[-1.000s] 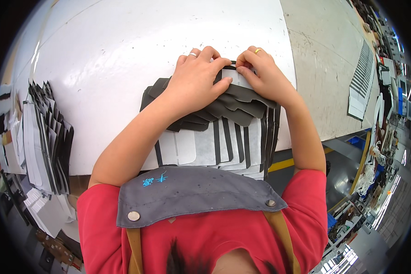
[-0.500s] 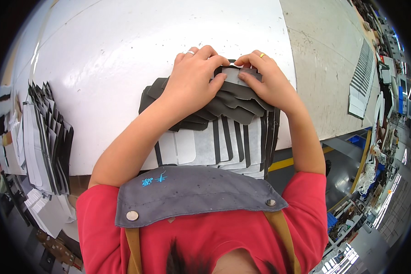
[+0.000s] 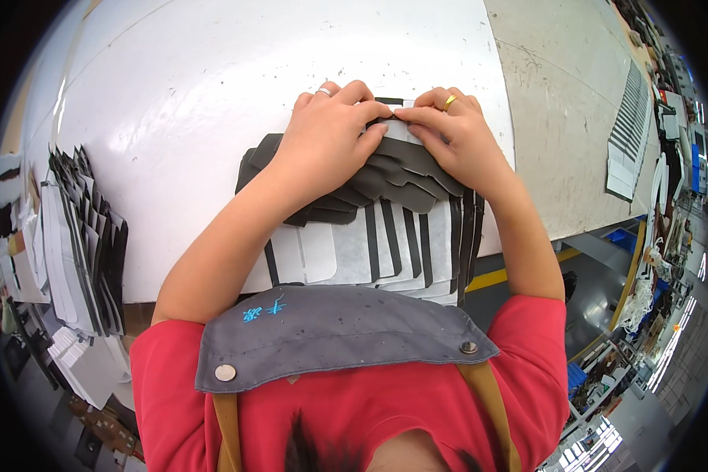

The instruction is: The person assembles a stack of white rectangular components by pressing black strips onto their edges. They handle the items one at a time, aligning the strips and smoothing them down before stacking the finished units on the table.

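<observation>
A fanned pile of white panels with black strips (image 3: 352, 253) lies on the table in front of me, its lower part hidden by the apron. Dark grey flaps of limp material (image 3: 393, 175) are folded over its upper part in wavy layers. My left hand (image 3: 328, 140) is bent over the pile's far edge, fingers closed on the dark rim of the top panel (image 3: 400, 130). Opposite it, my right hand (image 3: 458, 143) pinches the same rim, thumb and forefinger curled. The index fingertips of both hands almost meet there. What lies under the fingers is partly hidden.
Another stack of black-and-white panels (image 3: 82, 244) stands at the table's left edge. On the right, a striped fanned stack (image 3: 629, 130) lies on the beige tabletop (image 3: 554, 110). A yellow floor line (image 3: 492, 279) shows beyond the table's near edge.
My right index finger has straightened inward along the far rim, toward the left fingertips. More of the dark and white far edge shows beyond my fingers. The pile is nearly still.
</observation>
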